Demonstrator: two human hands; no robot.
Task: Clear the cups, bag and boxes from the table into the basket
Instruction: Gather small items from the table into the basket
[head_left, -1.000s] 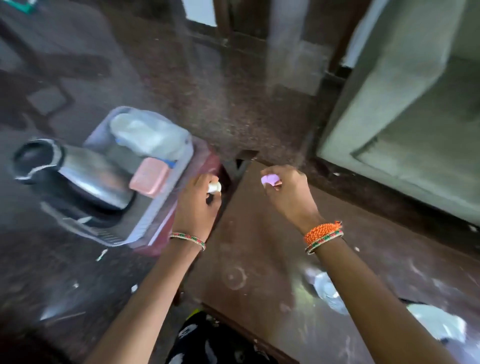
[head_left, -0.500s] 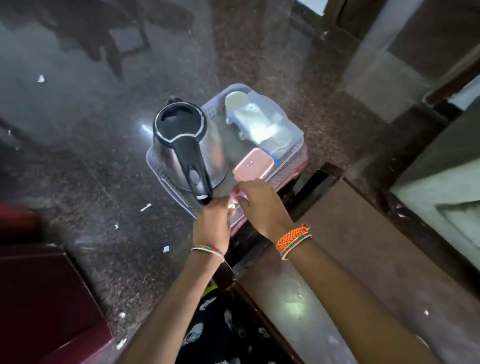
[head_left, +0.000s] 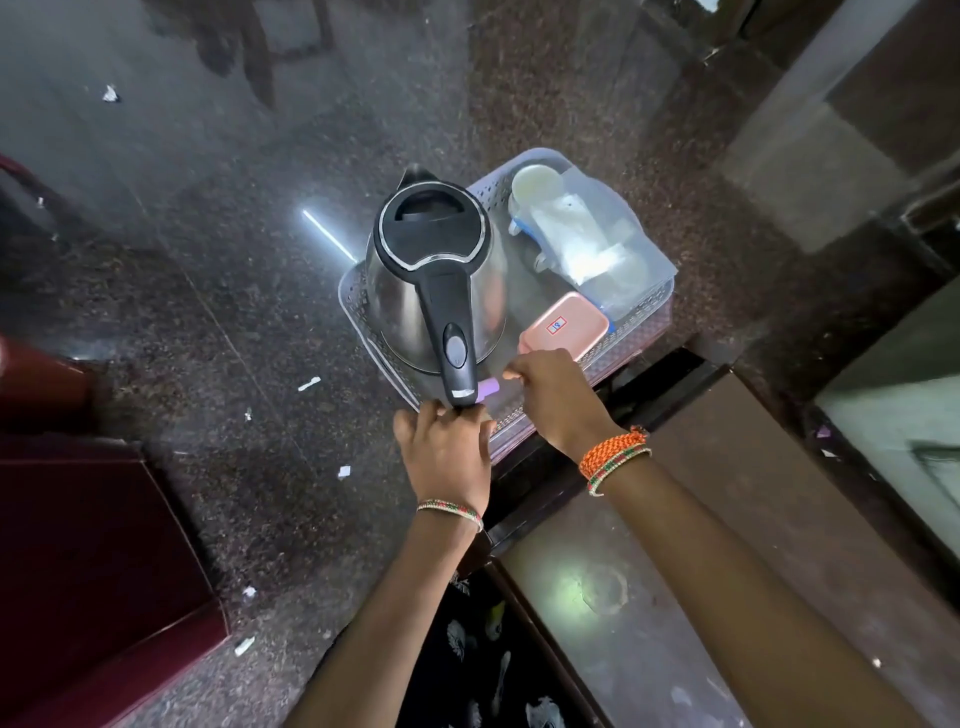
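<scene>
A pale perforated basket (head_left: 358, 306) stands on a reddish stool (head_left: 631, 345) beyond the brown table (head_left: 737, 525). Inside are a steel kettle (head_left: 431, 291) with a black handle, a clear bag (head_left: 587, 244) with cups in it, and a pink box (head_left: 563, 327). A small purple piece (head_left: 488, 387) lies in the basket's near corner, beside the handle's end. My right hand (head_left: 553, 397) hovers over the near rim, fingertips just short of the purple piece. My left hand (head_left: 447, 449) is at the rim under the handle's end, its fingertips hidden.
Dark speckled stone floor with several paper scraps surrounds the stool. A maroon piece of furniture (head_left: 88, 571) fills the lower left. A pale wall and ledge (head_left: 893, 395) rise at the right. Patterned black cloth (head_left: 467, 660) lies beside the table's near-left edge.
Both hands went from the table's corner to the basket's near rim. The purple piece that my right hand held now lies in the basket. The white piece in my left hand is no longer visible.
</scene>
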